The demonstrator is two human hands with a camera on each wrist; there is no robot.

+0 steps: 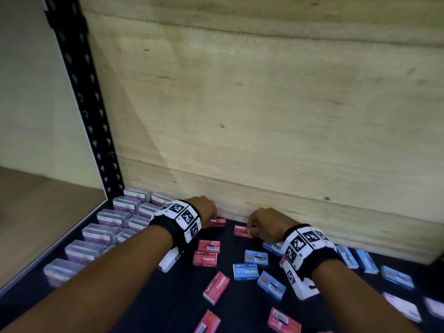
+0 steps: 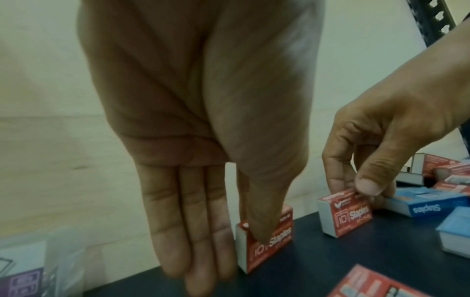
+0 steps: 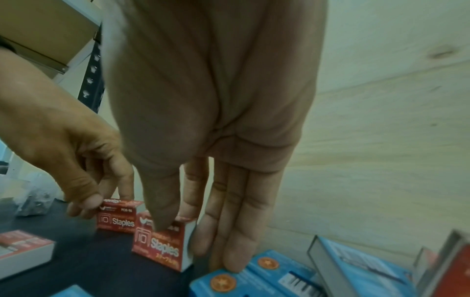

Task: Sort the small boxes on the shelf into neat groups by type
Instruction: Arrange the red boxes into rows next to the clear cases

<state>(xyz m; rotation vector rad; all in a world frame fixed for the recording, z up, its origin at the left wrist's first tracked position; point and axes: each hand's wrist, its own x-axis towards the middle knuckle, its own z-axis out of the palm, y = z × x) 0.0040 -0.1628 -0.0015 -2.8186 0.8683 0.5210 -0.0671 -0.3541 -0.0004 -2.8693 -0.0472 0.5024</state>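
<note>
Two red staples boxes stand on edge on the dark shelf (image 1: 182, 296) near the wooden back panel. My left hand (image 1: 210, 212) pinches the left red box (image 1: 219, 221) between thumb and forefinger; in the left wrist view this box (image 2: 279, 233) rests on the shelf under my left hand (image 2: 254, 227). My right hand (image 1: 257, 224) pinches the other red box (image 1: 241, 231) the same way, and the right wrist view shows that box (image 3: 162, 247) under my right hand (image 3: 175, 219). The two boxes stand a little apart.
Several clear boxes with purple labels (image 1: 113, 219) sit in rows at the left. Loose red boxes (image 1: 208, 246) lie mid-shelf and blue staples boxes (image 1: 255, 258) lie scattered to the right. A wooden back panel (image 1: 264, 116) and a black perforated post (image 1: 84, 92) bound the shelf.
</note>
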